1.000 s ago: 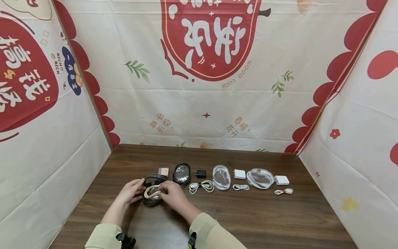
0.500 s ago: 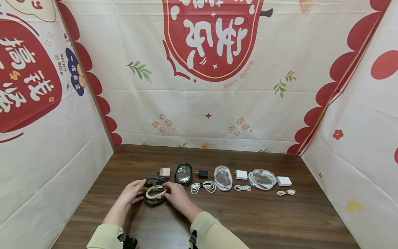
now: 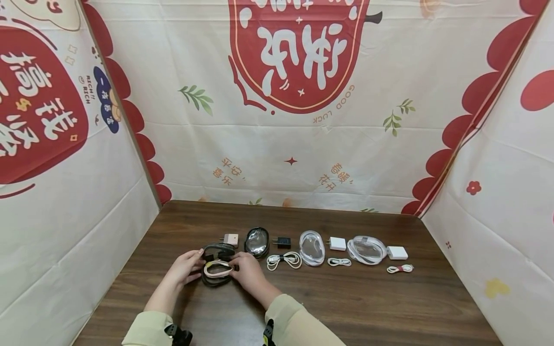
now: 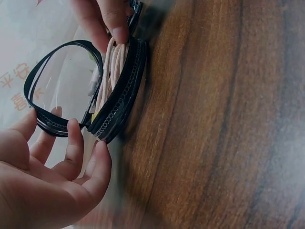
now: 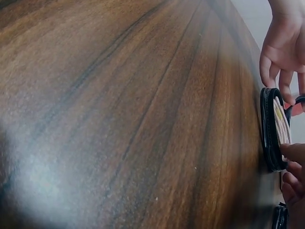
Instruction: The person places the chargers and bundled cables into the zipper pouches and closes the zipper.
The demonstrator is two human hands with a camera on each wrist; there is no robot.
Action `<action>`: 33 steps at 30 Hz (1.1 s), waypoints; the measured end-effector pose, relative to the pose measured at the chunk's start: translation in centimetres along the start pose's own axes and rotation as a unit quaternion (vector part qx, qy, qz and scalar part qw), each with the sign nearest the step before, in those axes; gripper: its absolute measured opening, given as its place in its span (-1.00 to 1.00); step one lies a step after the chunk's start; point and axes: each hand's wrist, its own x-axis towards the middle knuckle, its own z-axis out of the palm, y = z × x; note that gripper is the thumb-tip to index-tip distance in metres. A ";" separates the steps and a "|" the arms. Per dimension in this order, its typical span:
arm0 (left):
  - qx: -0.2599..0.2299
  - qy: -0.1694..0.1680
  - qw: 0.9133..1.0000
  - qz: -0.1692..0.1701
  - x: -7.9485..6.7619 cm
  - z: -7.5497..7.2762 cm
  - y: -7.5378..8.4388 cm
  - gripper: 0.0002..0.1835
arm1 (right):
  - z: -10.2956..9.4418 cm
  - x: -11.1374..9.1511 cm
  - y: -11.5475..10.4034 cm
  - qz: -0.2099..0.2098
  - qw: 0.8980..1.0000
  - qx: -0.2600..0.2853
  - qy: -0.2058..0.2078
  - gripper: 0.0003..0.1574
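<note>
An unzipped black-rimmed zip case (image 4: pixel 135 95) with a clear lid (image 4: pixel 52 78) lies on the table, its lid raised in the left wrist view. My left hand (image 3: pixel 186 267) holds the lid's edge between thumb and fingers, and one fingertip touches the case's lower rim. Inside the case sits a coiled pale pink cable (image 3: pixel 218 274) with a yellow tie. My right hand (image 3: pixel 250 275) pinches the coil at its right side, thumb and finger over the case rim. The right wrist view shows both hands at the case only at its right edge.
Behind the case lies a pale plug adapter (image 3: pixel 231 239). To the right stand a closed black case (image 3: pixel 257 241), a black adapter (image 3: pixel 283 242), a tied white cable (image 3: pixel 284 260), two clear cases (image 3: pixel 312 248), white adapters (image 3: pixel 337 243) and small cables (image 3: pixel 339 262). Printed cloth walls surround the table.
My right hand has shifted the coil slightly right and settled it flatter within the case. My left hand stays at the lid. The head view has turned slightly left.
</note>
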 end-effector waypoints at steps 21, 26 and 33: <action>-0.003 0.027 1.000 -0.005 0.2 0.6 0.0 -0.50 | 0.5 -0.1 -0.8 0.122 0.993 -0.001 -0.004 -0.73; -0.044 0.049 0.998 -0.012 -0.2 1.4 0.4 -0.53 | 0.7 0.0 -1.4 0.149 0.989 -0.001 0.004 -0.75; -0.101 0.065 0.993 -0.014 -0.4 2.0 0.4 -0.53 | 0.7 -0.2 -1.9 0.157 0.988 0.002 0.012 -0.78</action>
